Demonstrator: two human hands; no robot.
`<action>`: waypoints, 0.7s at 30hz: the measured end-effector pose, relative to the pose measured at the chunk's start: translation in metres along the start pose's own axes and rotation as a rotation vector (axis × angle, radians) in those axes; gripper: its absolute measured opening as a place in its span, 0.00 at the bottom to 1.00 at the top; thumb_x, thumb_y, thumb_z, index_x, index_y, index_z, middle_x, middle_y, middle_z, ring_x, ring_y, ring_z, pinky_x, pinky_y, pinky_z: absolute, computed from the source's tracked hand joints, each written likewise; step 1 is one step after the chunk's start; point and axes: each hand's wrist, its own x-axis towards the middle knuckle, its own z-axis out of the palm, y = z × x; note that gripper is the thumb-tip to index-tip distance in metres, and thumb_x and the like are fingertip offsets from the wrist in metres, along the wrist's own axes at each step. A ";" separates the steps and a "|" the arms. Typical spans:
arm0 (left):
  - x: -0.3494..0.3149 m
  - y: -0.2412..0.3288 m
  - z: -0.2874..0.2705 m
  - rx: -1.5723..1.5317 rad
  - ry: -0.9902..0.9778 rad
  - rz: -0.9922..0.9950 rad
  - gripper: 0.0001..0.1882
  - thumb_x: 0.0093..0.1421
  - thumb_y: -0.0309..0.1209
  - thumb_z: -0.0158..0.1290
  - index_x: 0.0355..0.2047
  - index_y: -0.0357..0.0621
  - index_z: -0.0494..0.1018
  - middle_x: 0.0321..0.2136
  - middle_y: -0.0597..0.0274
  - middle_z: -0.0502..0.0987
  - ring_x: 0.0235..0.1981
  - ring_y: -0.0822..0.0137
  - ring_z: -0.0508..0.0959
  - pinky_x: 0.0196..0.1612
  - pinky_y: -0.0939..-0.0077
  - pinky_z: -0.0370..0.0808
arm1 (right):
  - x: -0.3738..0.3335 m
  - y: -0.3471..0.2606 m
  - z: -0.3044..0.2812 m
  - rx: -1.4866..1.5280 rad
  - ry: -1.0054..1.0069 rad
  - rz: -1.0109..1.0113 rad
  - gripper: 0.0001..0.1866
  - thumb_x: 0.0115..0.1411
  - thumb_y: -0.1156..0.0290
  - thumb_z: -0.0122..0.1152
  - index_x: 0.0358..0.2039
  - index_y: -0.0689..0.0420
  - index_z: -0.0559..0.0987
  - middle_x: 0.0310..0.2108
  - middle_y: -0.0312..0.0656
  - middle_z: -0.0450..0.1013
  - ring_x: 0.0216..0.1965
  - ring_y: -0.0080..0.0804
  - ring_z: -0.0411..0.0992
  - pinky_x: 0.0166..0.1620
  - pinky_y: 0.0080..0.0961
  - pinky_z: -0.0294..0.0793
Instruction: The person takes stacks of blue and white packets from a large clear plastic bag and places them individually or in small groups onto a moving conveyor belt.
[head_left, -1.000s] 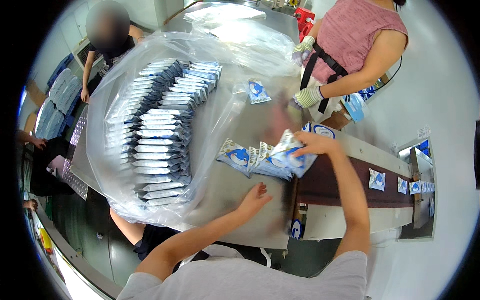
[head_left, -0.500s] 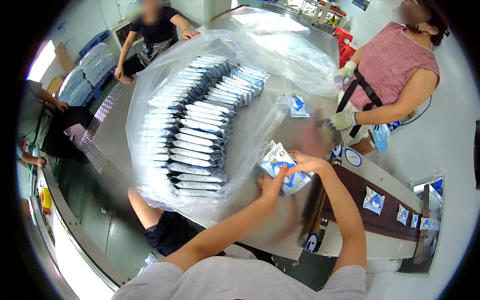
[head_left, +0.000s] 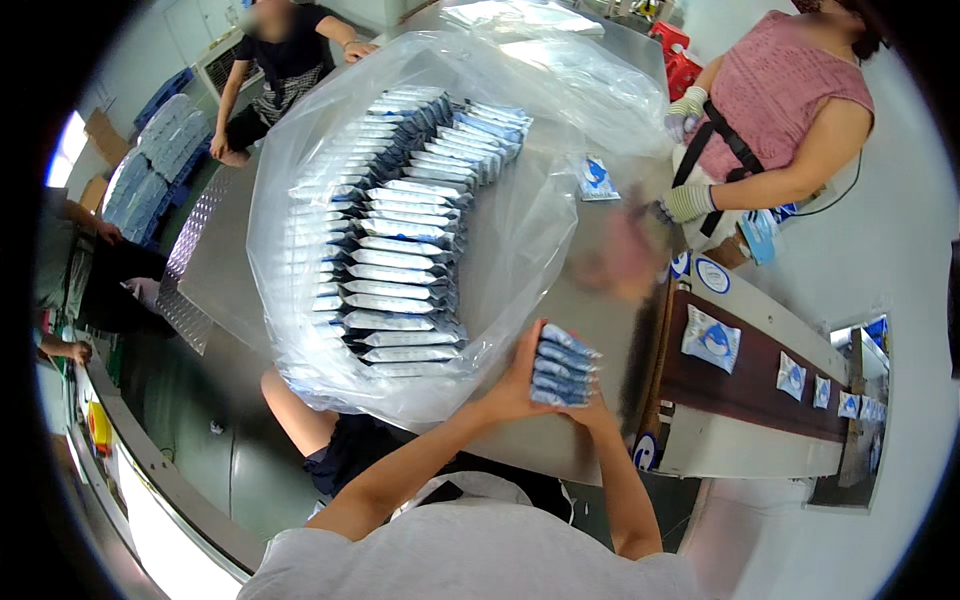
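Observation:
Both my hands are closed round a short stack of blue-and-white snack packets (head_left: 563,368), held edge-on above the near side of the metal table. My left hand (head_left: 514,385) grips the stack from its left side. The fingers of my right hand (head_left: 594,408) close on its lower right. Left of the hands lies a large clear plastic bag (head_left: 520,270), spread open. Inside it, rows of silvery-blue packets (head_left: 400,258) stand packed on edge. One loose packet (head_left: 598,180) lies flat on the table beyond my hands.
At right, a dark conveyor belt (head_left: 665,365) carries several single packets (head_left: 711,338). A person with gloves (head_left: 688,203) stands at the far right; another rests a hand (head_left: 358,50) at the far left. More clear film (head_left: 610,90) covers the table's far end. Red containers (head_left: 680,68) stand behind.
My hands have drawn nearer and turned the packets from printed face up to edge-on, in a neat stack. The belt's packets have shifted toward me.

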 end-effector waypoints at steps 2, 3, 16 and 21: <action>-0.004 0.003 -0.004 -0.020 -0.061 0.008 0.65 0.41 0.38 0.70 0.66 0.40 0.31 0.65 0.44 0.44 0.65 0.50 0.49 0.66 0.55 0.46 | 0.000 -0.004 -0.004 -0.381 0.080 -0.131 0.43 0.39 0.58 0.76 0.53 0.59 0.63 0.47 0.42 0.66 0.48 0.33 0.68 0.51 0.38 0.69; -0.014 0.006 -0.012 -0.019 -0.077 -0.003 0.64 0.42 0.39 0.69 0.66 0.39 0.33 0.65 0.44 0.45 0.65 0.49 0.49 0.66 0.54 0.46 | 0.000 -0.025 0.002 -0.387 0.070 -0.056 0.45 0.37 0.57 0.76 0.53 0.59 0.63 0.47 0.43 0.66 0.48 0.35 0.67 0.52 0.39 0.67; -0.120 -0.055 -0.037 0.724 -0.119 -0.171 0.24 0.60 0.41 0.50 0.55 0.52 0.63 0.38 0.52 0.74 0.35 0.54 0.77 0.41 0.61 0.74 | 0.023 -0.124 -0.032 -0.858 0.078 0.340 0.48 0.32 0.59 0.78 0.51 0.65 0.63 0.43 0.57 0.73 0.45 0.47 0.73 0.50 0.39 0.70; -0.127 -0.069 -0.031 2.755 -0.768 0.815 0.21 0.63 0.43 0.44 0.54 0.51 0.64 0.51 0.60 0.69 0.51 0.63 0.71 0.52 0.65 0.72 | 0.126 -0.209 0.002 -0.482 0.122 -0.095 0.51 0.34 0.66 0.76 0.57 0.65 0.57 0.51 0.50 0.66 0.52 0.41 0.67 0.55 0.34 0.65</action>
